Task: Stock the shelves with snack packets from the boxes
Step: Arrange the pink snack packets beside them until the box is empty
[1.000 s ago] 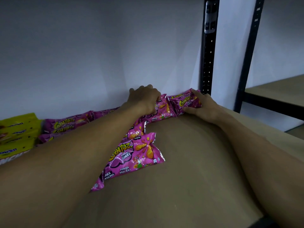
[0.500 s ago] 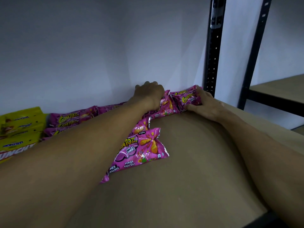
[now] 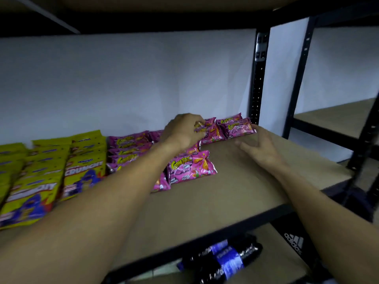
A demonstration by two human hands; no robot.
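Pink snack packets (image 3: 233,128) line the back of the brown shelf board (image 3: 215,201), and more pink packets (image 3: 131,146) are stacked to the left. One pink packet (image 3: 190,167) lies flat nearer the front. My left hand (image 3: 184,132) reaches to the back row, its fingers curled on a pink packet (image 3: 207,130) there. My right hand (image 3: 260,146) hovers just in front of the rightmost packets with fingers spread and relaxed, holding nothing. Motion blur softens both hands.
Yellow snack packets (image 3: 41,177) fill the shelf's left part. A black upright post (image 3: 257,78) stands at the back right, with a second rack (image 3: 336,117) beyond. Dark bottles (image 3: 225,259) and a cardboard box (image 3: 291,242) lie on the level below.
The view has pulled back from the shelf. My right hand has let go of the rightmost pink packet and drawn back towards me. My left hand stays on the back row.
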